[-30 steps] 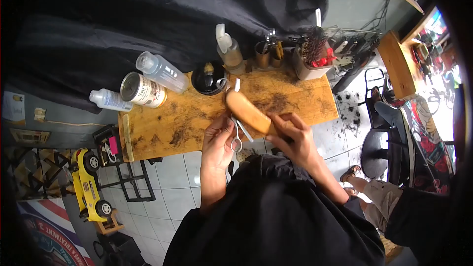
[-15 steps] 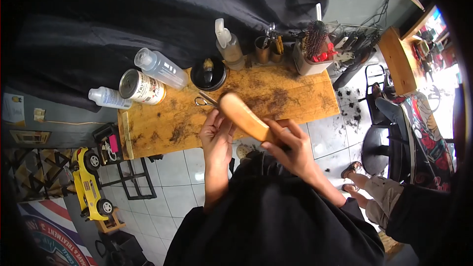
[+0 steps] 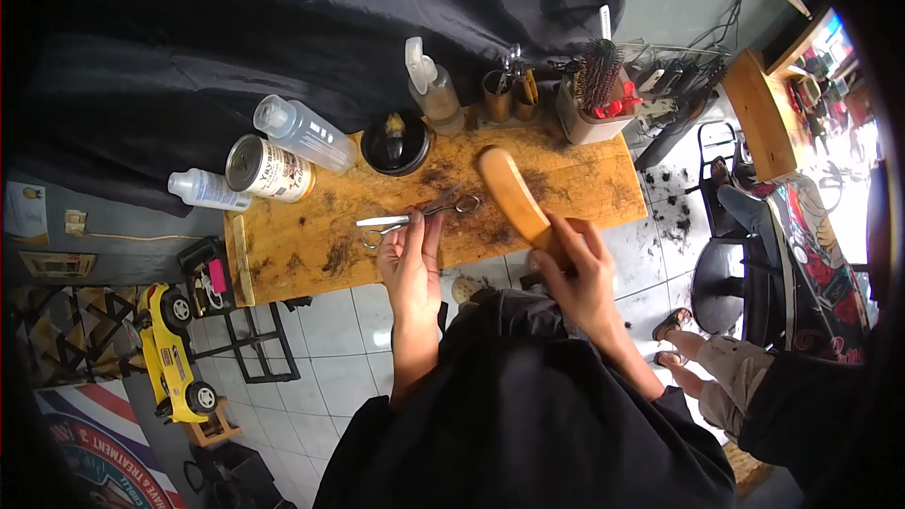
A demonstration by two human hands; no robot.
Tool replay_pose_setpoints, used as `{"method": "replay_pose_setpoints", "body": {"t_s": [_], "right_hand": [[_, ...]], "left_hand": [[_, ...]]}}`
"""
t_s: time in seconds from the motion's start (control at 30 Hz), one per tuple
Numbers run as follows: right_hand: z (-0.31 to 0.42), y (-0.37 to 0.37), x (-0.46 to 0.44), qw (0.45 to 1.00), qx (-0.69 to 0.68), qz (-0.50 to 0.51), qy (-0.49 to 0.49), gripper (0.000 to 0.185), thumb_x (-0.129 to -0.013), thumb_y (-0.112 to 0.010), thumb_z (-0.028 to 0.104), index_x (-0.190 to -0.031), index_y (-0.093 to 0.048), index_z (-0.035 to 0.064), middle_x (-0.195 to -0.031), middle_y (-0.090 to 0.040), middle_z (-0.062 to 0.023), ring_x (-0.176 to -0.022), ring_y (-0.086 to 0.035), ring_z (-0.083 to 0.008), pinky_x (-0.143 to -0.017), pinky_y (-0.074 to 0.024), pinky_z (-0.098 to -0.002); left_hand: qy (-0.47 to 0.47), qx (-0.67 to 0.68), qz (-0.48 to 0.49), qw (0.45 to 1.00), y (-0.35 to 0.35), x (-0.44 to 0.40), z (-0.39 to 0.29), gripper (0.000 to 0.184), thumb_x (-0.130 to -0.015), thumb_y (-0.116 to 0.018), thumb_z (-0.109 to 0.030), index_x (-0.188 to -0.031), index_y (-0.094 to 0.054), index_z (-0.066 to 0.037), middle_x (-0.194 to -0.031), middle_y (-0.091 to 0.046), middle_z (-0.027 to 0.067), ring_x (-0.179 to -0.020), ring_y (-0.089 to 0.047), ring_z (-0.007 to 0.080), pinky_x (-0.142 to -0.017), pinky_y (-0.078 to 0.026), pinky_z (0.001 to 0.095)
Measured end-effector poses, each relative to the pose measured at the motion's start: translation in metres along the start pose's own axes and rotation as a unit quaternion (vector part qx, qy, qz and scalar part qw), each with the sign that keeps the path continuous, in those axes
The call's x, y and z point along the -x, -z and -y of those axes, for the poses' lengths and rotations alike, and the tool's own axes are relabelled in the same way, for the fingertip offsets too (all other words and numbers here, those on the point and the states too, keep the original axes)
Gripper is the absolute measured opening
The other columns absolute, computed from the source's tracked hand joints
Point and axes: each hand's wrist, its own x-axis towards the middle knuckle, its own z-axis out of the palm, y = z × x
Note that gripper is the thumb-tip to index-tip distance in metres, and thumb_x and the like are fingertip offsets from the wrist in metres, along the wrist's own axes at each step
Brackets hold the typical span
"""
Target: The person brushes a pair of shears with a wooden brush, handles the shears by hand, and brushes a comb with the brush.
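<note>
My right hand (image 3: 583,273) is closed around the lower end of a curved wooden brush (image 3: 514,190), which points up and away over the table. My left hand (image 3: 411,269) pinches metal scissors (image 3: 468,204) between thumb and fingers. A slim white-handled tool (image 3: 382,221) sticks out leftward from the same fingers; its kind I cannot make out. Finger rings show on both sides of this hand, and whether they belong to one pair of scissors or two is unclear. Beneath both hands is the wooden table (image 3: 575,184), strewn with dark hair clippings.
Along the table's back edge stand a black bowl with a shaving brush (image 3: 396,146), a spray bottle (image 3: 436,99), a clear bottle (image 3: 306,132), a can (image 3: 271,170) and a white box of brushes (image 3: 589,113). A person's legs (image 3: 693,358) are at the right.
The brush has swung right and more upright, away from my left hand. The scissors and white-handled tool now show crosswise in my left fingers.
</note>
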Motion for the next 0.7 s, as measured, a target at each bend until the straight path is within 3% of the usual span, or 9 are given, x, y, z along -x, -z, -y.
{"method": "replay_pose_setpoints", "body": {"t_s": [0.2,0.27,0.37,0.43,0.53,0.57,0.63,0.7], "right_hand": [[-0.001,-0.021,0.008,0.99,-0.057,0.094,0.087,0.047,-0.079,-0.074,0.011,-0.122,-0.058,0.0019,-0.101,-0.058,-0.0157,-0.076,-0.066,-0.0273,-0.065,-0.0548,-0.0361],[-0.012,-0.019,0.012,0.998,-0.028,0.05,-0.024,0.047,-0.075,-0.076,0.009,-0.118,-0.06,0.0001,-0.104,-0.059,-0.0156,-0.084,-0.063,-0.0301,-0.073,-0.0531,-0.0364],[-0.025,-0.004,0.003,0.998,0.032,-0.029,-0.046,0.036,-0.081,-0.072,0.009,-0.112,-0.06,-0.0036,-0.101,-0.058,-0.0178,-0.071,-0.063,-0.0285,-0.061,-0.0513,-0.0349],[-0.021,0.007,-0.001,0.997,0.019,-0.033,-0.063,0.033,-0.083,-0.069,0.009,-0.112,-0.059,-0.0046,-0.101,-0.057,-0.0181,-0.071,-0.06,-0.0276,-0.061,-0.0488,-0.0339],[-0.007,0.013,-0.003,0.993,-0.073,0.038,-0.085,0.033,-0.087,-0.066,0.013,-0.112,-0.056,-0.0044,-0.104,-0.054,-0.0178,-0.075,-0.058,-0.0281,-0.066,-0.0486,-0.0336],[-0.008,0.006,-0.001,0.996,-0.068,0.058,-0.021,0.037,-0.087,-0.065,0.014,-0.117,-0.051,-0.003,-0.098,-0.057,-0.0192,-0.074,-0.06,-0.0309,-0.063,-0.0487,-0.0359],[0.009,-0.001,0.005,0.972,-0.153,0.152,-0.093,0.04,-0.091,-0.062,0.017,-0.123,-0.045,-0.0003,-0.086,-0.061,-0.0227,-0.072,-0.063,-0.0379,-0.061,-0.049,-0.0403],[0.011,-0.009,0.008,0.965,-0.142,0.208,-0.076,0.041,-0.093,-0.058,0.022,-0.126,-0.042,0.0021,-0.076,-0.061,-0.0252,-0.073,-0.063,-0.0439,-0.061,-0.0489,-0.044]], "left_hand": [[0.038,0.063,0.024,0.997,-0.007,0.009,0.01,0.018,-0.094,-0.059,-0.013,-0.104,-0.06,0.002,-0.106,-0.064,0.0127,-0.097,-0.065,0.0239,-0.091,-0.054,0.036],[0.03,0.047,-0.004,0.998,-0.006,0.009,0.01,0.019,-0.094,-0.06,-0.013,-0.105,-0.059,0.002,-0.106,-0.064,0.0126,-0.099,-0.065,0.0246,-0.092,-0.054,0.0369],[0.019,0.053,-0.034,0.998,-0.006,0.013,0.005,0.022,-0.093,-0.06,-0.012,-0.108,-0.059,0.004,-0.108,-0.063,0.0118,-0.101,-0.064,0.0249,-0.095,-0.053,0.0383],[0.015,0.059,-0.037,0.997,-0.006,0.011,0.006,0.022,-0.093,-0.06,-0.012,-0.108,-0.059,0.004,-0.108,-0.063,0.0115,-0.101,-0.064,0.0252,-0.097,-0.051,0.0392],[0.036,0.065,-0.022,0.997,-0.013,0.013,0.007,0.026,-0.096,-0.056,-0.017,-0.11,-0.056,0.005,-0.108,-0.063,0.0117,-0.103,-0.064,0.0236,-0.099,-0.05,0.0381],[0.052,0.083,-0.009,0.995,-0.016,0.013,0.008,0.029,-0.097,-0.054,-0.02,-0.112,-0.054,0.005,-0.109,-0.063,0.012,-0.104,-0.063,0.0227,-0.1,-0.049,0.0379],[0.06,0.082,0.0,0.995,-0.018,0.015,0.01,0.035,-0.099,-0.049,-0.026,-0.114,-0.052,0.006,-0.107,-0.064,0.0134,-0.105,-0.063,0.0225,-0.1,-0.049,0.0377],[0.065,0.12,0.017,0.991,-0.016,0.012,0.014,0.037,-0.1,-0.047,-0.028,-0.114,-0.052,0.006,-0.104,-0.065,0.0144,-0.104,-0.064,0.024,-0.099,-0.049,0.0389]]}}
